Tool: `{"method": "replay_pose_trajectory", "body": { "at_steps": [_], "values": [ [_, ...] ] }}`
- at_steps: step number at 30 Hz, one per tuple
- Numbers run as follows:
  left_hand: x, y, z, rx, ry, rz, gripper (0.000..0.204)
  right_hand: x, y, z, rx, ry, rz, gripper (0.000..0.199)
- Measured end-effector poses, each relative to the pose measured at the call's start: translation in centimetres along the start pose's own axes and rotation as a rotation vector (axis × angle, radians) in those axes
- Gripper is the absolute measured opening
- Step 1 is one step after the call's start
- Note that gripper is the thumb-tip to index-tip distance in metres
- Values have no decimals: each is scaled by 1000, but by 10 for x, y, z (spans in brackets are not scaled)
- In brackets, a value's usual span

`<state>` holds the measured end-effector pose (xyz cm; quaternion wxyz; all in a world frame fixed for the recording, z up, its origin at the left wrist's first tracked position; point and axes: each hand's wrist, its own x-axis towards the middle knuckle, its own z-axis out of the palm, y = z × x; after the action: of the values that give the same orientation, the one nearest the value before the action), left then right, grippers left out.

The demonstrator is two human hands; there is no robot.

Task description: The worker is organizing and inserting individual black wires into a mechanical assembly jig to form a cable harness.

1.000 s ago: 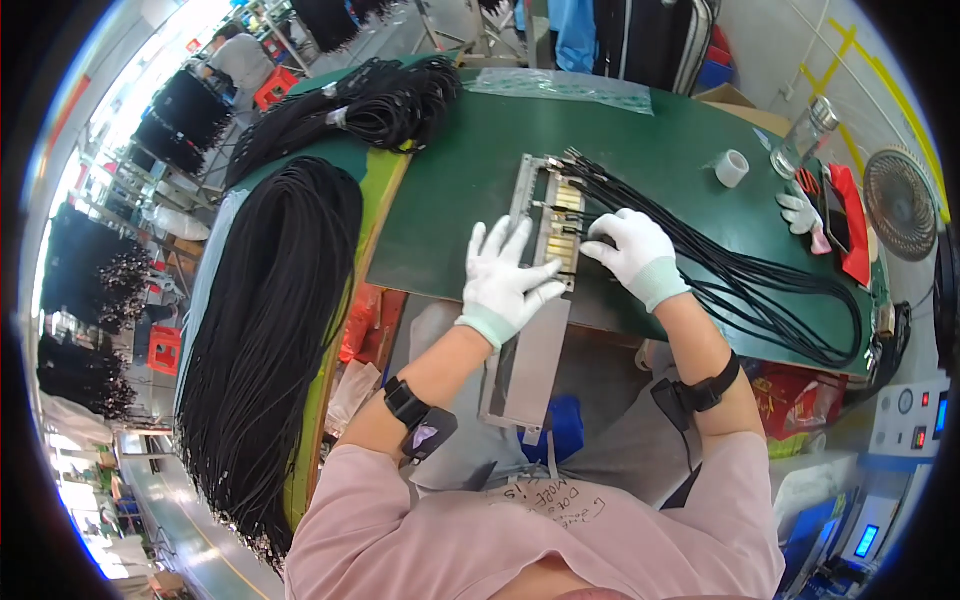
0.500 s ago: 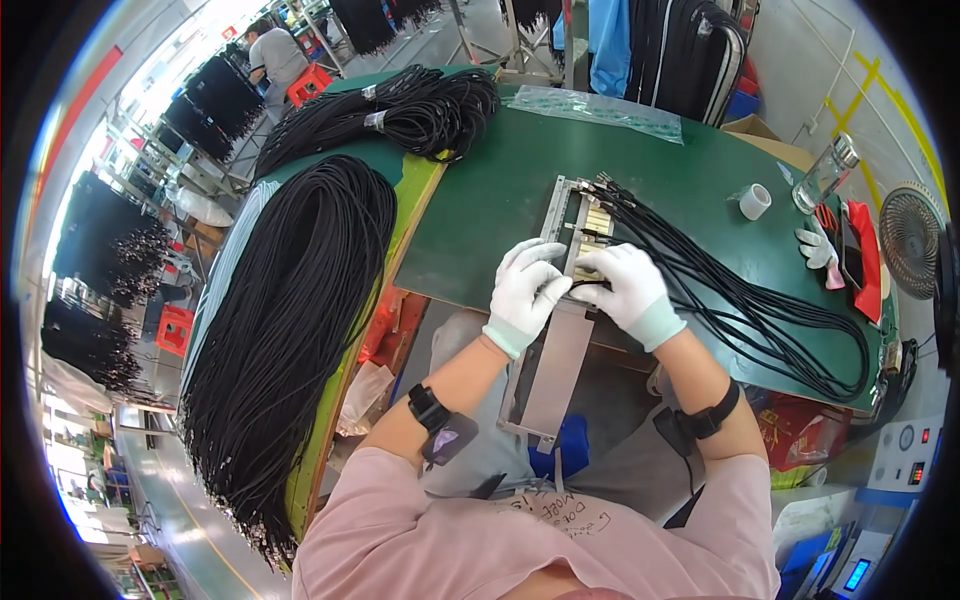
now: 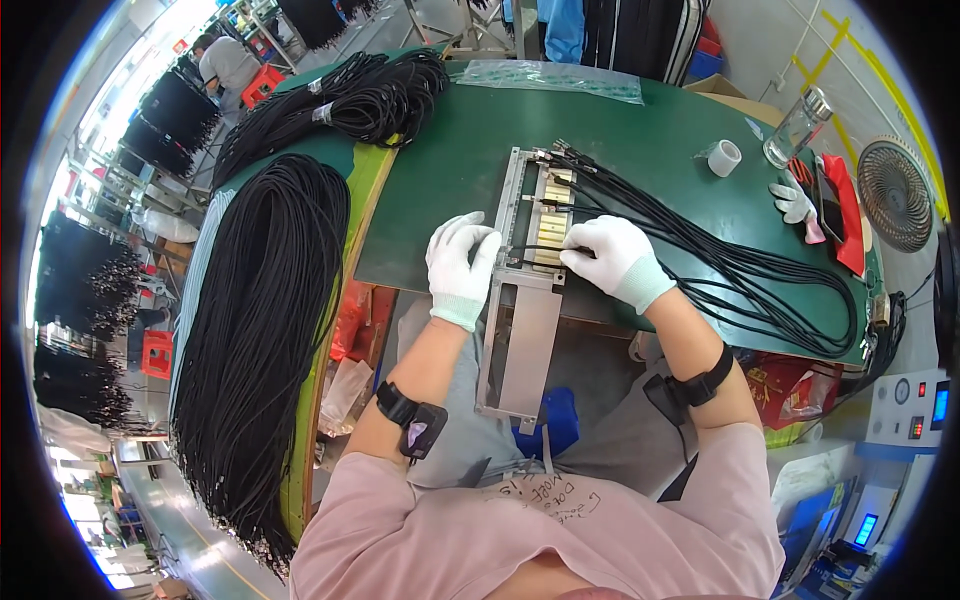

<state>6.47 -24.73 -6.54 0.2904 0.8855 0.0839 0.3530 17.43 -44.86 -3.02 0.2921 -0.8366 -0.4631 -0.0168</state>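
Note:
A long grey metal fixture [image 3: 522, 330] with brass slots lies across the near edge of the green table [image 3: 470, 140] and overhangs my lap. My left hand [image 3: 460, 262], in a white glove, rests on the fixture's left rail with fingers closed on it. My right hand [image 3: 612, 258], also gloved, presses the end of a black cable [image 3: 700, 262] into a brass slot. Several black cables run from the slots to the right and loop near the table's right end.
A thick hank of black cables [image 3: 262, 330] hangs over the table's left side; another coiled bundle [image 3: 350, 100] lies at the far left. A tape roll [image 3: 724, 157], glass bottle [image 3: 797, 127], spare glove [image 3: 792, 200] and red tools sit far right. A small fan [image 3: 895, 193] stands beyond.
My head has shifted, so the fixture sits more central. Both hands stayed on the fixture; the right hand slid slightly down to a nearer slot.

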Motion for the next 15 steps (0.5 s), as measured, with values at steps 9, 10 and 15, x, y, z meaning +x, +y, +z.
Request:
{"method": "replay_pose_trajectory", "body": {
  "at_steps": [9, 10, 15],
  "values": [
    [0, -8, -1, -78, -109, -101, 17, -1, -6, -11, -138, -89, 36, 14],
    [0, -9, 0, -72, -107, -109, 17, -1, -6, -11, -138, -90, 37, 14],
    [3, -4, 1, -184, -136, -99, 20, -1, -2, -7, -151, -103, -13, 13]
  ]
}}
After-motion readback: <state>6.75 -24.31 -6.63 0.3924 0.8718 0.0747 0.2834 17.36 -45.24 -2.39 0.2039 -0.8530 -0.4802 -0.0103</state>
